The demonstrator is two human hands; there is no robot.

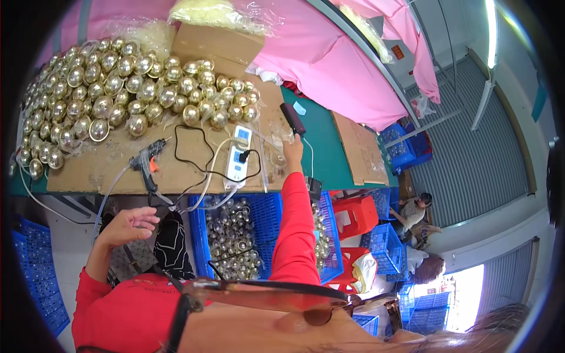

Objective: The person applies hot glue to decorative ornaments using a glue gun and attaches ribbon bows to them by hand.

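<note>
Sunglasses (265, 294) hung closest to the lens, at the collar of the red top, with the blue crate (268, 206) of shiny half-shells just beyond them under the table edge. Both sleeves were red. The left hand (126, 225) hovered low near the lap, fingers loosely spread and empty, touching nothing. The right hand (292, 154) was stretched far out over the cardboard sheet (106, 170) on the table, reaching at a clear plastic bag (272, 147) beside the white power strip (238, 154); whether the fingers had closed on the plastic could not be told, since the hand was small in view and seen from behind. A dark phone-like slab (292, 119) lay just past the fingertips.

The glue gun (144, 160) rested on the cardboard, well apart from both hands, its black cord looping toward the strip. Behind it lay the heap of gold shells (118, 88), pressed against a cardboard box (215, 44) and pink cloth (318, 53).

For the reach in hand, my judgement was that the bag should be pinched at one edge and lifted clear, not dragged, because the cords lay touching it and a drag could tug the plug or shift the gun. Keeping the sleeve high over the strip would help. The free left hand could steady the strip or cords while the right drew the bag back. Other people sat well off to the right among blue and red crates.
</note>
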